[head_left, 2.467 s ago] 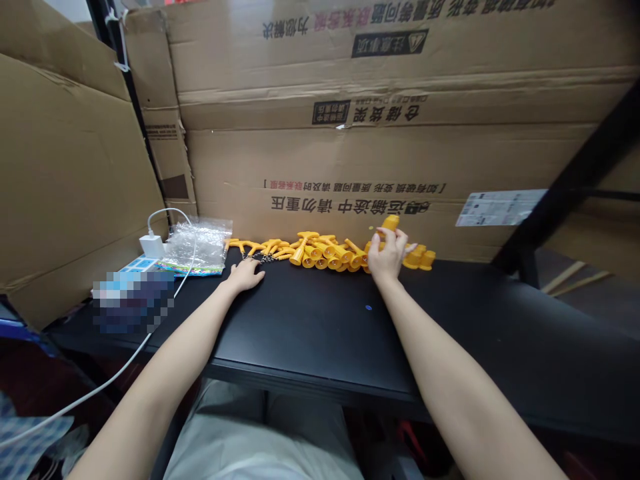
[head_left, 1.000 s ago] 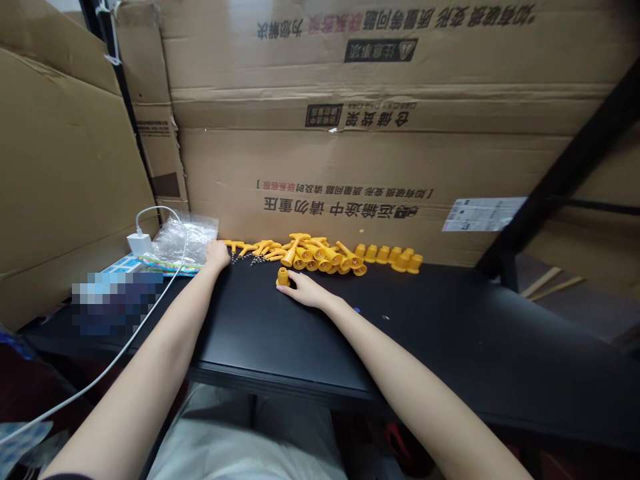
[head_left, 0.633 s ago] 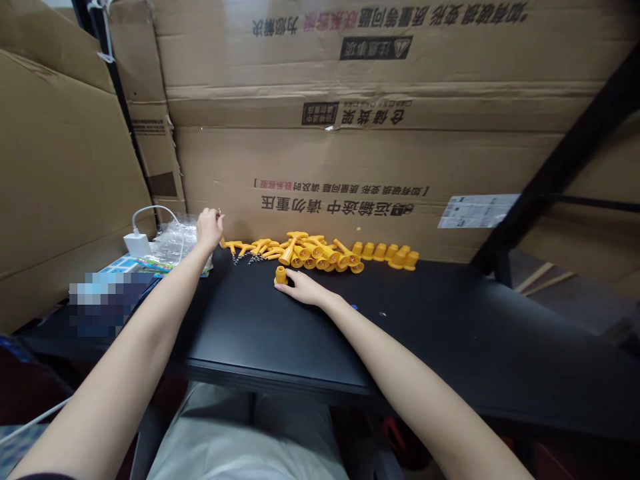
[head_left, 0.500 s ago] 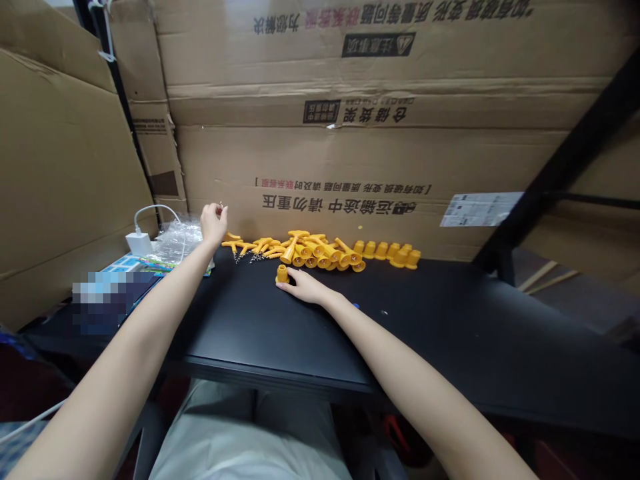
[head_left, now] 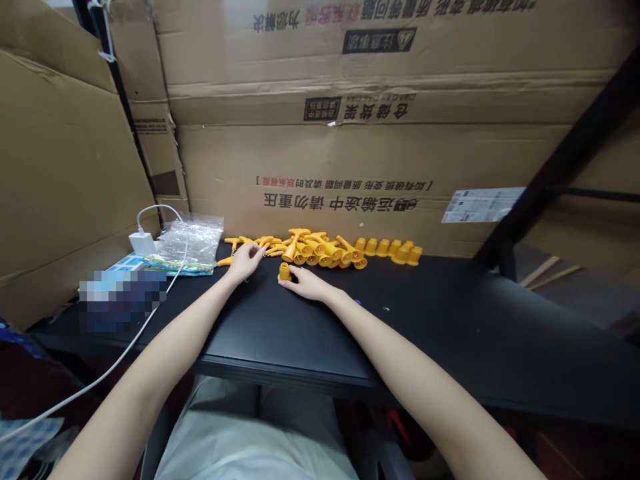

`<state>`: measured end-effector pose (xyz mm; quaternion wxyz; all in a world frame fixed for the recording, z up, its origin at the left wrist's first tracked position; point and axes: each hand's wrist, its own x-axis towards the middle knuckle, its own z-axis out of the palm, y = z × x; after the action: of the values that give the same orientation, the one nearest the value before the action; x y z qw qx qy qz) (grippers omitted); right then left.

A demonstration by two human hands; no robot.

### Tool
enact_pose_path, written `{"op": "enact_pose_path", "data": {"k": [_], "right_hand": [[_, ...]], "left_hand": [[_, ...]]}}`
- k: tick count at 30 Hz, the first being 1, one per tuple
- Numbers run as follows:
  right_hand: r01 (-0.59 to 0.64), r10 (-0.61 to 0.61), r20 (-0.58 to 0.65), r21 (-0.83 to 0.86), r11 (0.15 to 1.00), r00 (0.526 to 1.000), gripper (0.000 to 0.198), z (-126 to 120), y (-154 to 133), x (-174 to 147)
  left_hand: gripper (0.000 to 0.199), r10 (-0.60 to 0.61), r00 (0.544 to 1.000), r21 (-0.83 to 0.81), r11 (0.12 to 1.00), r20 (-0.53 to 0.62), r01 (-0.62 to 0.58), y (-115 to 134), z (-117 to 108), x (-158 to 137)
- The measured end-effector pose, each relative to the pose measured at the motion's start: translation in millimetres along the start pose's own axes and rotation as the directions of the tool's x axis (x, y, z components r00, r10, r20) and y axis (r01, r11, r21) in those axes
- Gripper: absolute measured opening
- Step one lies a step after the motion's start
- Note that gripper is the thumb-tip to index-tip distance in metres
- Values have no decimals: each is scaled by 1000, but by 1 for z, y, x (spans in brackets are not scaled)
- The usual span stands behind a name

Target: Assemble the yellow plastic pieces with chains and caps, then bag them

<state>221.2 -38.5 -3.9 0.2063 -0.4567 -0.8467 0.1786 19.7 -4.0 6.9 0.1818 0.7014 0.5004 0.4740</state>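
My right hand point(head_left: 305, 283) rests on the black table with thumb and fingers around a yellow-orange plastic sleeve point(head_left: 285, 271), which stands upright, its narrow end up. At the pile of T-shaped orange corkscrews point(head_left: 265, 242), my left hand point(head_left: 245, 262) has its fingers drawn together; what they hold, if anything, I cannot make out. One corkscrew's orange handle point(head_left: 225, 262) lies just left of that hand. To the right of the loose corkscrews is a heap of corkscrews in flared sleeves point(head_left: 325, 250).
Several sleeves point(head_left: 383, 247) stand upright along the cardboard wall point(head_left: 300, 153). On the left are a clear plastic bag point(head_left: 193, 241), a white charger point(head_left: 142, 241) and its white cable point(head_left: 135, 340), which runs over the table edge. A black post point(head_left: 550, 160) slants on the right.
My left hand has come down and right, from above the bag to the corkscrew pile. An orange handle now shows beside my left wrist. My right hand keeps its hold on the sleeve.
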Motion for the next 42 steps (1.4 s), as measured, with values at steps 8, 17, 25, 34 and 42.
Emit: {"op": "enact_pose_path", "data": {"k": [8, 17, 25, 34, 42], "right_hand": [[-3, 3, 3, 5, 1000, 1000, 23, -2, -1, -1], [14, -13, -36, 20, 1000, 999, 21, -2, -1, -1], [-30, 70, -237, 169, 985, 969, 26, 1, 23, 7], [-58, 103, -275, 167, 984, 956, 27, 3, 27, 11], [-132, 87, -369, -99, 986, 925, 35, -8, 20, 4]], "left_hand": [[35, -51, 990, 531, 847, 131, -27, -7, -28, -2], [40, -325, 906, 764, 645, 273, 1, -4, -47, -6], [31, -326, 886, 726, 687, 331, -19, 2, -45, -7], [30, -186, 919, 608, 791, 349, -71, -4, -38, -6], [25, -41, 950, 475, 872, 311, -118, -7, -32, -7]]}}
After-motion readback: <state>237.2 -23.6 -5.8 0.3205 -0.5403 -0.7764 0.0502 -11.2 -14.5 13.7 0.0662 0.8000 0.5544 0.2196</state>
